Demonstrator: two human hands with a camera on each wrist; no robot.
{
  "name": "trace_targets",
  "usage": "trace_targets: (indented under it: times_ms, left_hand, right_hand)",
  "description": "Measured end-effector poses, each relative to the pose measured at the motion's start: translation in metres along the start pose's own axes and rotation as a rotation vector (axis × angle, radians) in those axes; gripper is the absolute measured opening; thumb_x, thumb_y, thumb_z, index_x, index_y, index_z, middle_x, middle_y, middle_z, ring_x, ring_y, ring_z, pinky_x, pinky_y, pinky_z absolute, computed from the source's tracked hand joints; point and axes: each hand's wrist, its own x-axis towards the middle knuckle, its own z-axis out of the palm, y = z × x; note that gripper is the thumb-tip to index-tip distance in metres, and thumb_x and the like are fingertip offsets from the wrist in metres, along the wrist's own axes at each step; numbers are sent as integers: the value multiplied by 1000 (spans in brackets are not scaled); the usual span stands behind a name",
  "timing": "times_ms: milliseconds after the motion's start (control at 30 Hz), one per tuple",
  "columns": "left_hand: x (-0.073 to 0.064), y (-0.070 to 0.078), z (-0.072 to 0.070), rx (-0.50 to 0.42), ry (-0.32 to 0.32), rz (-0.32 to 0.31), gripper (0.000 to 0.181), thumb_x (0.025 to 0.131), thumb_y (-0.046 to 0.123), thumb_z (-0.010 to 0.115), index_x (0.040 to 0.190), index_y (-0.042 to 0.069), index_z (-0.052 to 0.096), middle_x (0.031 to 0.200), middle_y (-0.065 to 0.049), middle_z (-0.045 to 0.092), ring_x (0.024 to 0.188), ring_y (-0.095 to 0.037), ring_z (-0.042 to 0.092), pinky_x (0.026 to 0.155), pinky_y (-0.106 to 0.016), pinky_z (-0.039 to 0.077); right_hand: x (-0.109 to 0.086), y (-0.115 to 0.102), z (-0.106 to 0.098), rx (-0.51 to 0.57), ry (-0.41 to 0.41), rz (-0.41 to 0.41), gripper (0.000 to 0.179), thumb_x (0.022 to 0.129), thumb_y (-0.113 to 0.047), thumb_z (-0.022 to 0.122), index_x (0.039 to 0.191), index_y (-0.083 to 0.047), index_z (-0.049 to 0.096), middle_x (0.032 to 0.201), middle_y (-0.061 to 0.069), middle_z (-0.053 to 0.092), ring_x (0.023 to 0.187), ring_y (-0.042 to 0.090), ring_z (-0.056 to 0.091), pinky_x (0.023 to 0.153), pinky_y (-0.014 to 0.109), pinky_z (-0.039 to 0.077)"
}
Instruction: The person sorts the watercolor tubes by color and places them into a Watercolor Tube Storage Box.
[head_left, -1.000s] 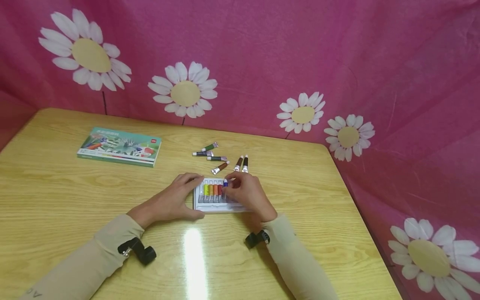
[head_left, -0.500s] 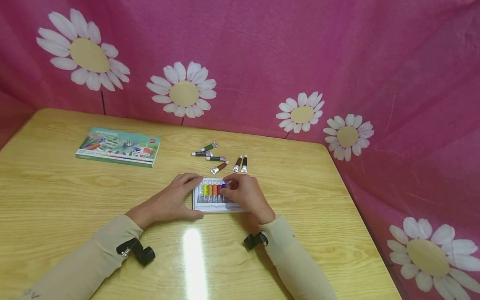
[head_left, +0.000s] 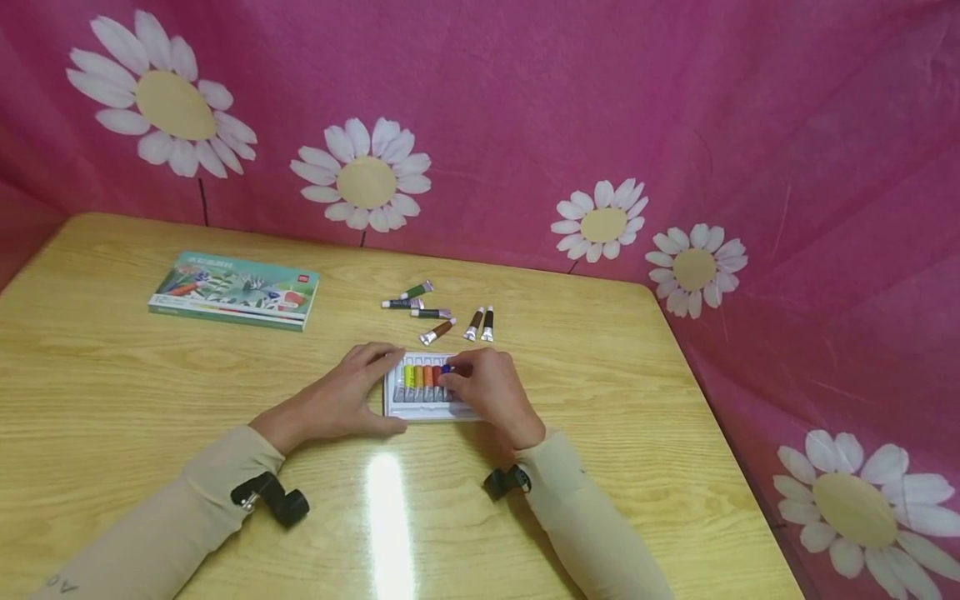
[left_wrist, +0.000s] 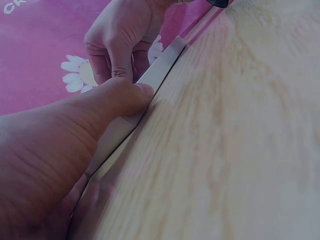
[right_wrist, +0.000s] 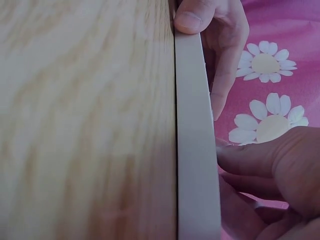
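A white plastic tray lies on the table, with several paint tubes in its slots, among them a yellow tube, an orange tube and a red tube. My left hand holds the tray's left end, thumb on the front edge and fingers at the back edge. In the left wrist view the thumb lies against the tray's side. My right hand pinches a blue paint tube at the slot beside the red one. It covers the tray's right part and most of that tube.
Behind the tray lie loose paint tubes: a green one, a brown one, a black one and several others. A flat illustrated box rests at the back left. A pink flowered cloth hangs behind the table.
The blue tube has gone lower toward its slot with my right hand, and less of it shows now. My left hand stays on the tray.
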Motion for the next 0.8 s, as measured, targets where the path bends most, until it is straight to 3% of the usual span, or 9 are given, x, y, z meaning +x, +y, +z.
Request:
trace_targets:
  times_ms: [567,800]
  left_hand:
    - [2,1,-1,21,6,10,107,78,52,85,161,5,35,165,-13,35,151,-32,34,125,-55,37]
    - [0,2,-1,31,7,8,108,78,52,85,161,3,35,164,-15,35,151,-34,35,125,-56,36]
  right_hand:
    - [5,2,0,3,-12,11,30,90,-26,81,117,-12,79,113,4,79,98,19,62,90,33,52]
    - [4,5,-4,38,-61,-5,26,96,-30,74,114,-13,79,106,2,78,88,15,65,80,28,55]
